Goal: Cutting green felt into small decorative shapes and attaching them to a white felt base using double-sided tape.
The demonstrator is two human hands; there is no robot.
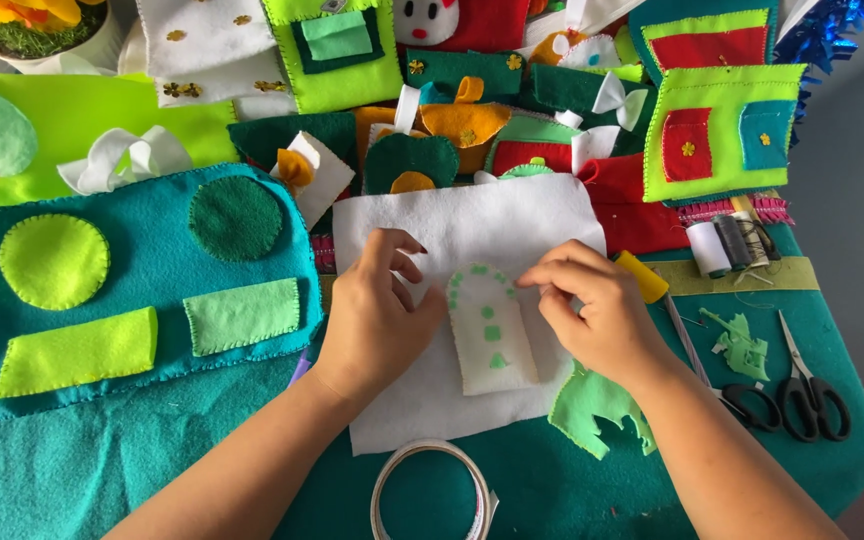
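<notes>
- The left hand (377, 315) rests on a white felt sheet (472, 225), fingers loosely curled, its thumb side pressed against the left edge of a small arch-shaped white felt piece (492, 335). It steadies the piece rather than closing round it.
- The right hand (597, 310) sits at the arch piece's upper right, fingertips (532, 282) drawn together in a pinch at its curved top edge; whether anything thin lies between them cannot be told.
- The arch piece lies flat between the two hands, near the middle of the white sheet, with small green squares along its curve and down its centre.
- A light green felt cut-out (592, 405) lies under the right wrist, overlapping the sheet's lower right corner.
- A roll of white tape (432, 490) stands just below the sheet's near edge, between the forearms.
- Right of the right hand: a yellow-capped tube (644, 277), a smaller green scrap (742, 348), and two pairs of scissors (802, 390), with thread spools (722, 245) beyond.
- Left of the left hand, a teal felt panel (142, 250) with sewn circles and rectangles touches the sheet's left edge.
- Behind the sheet, stacked felt houses and shapes (722, 130) crowd its far edge.
- Bare green cloth (592, 490) shows mainly along the near side.
</notes>
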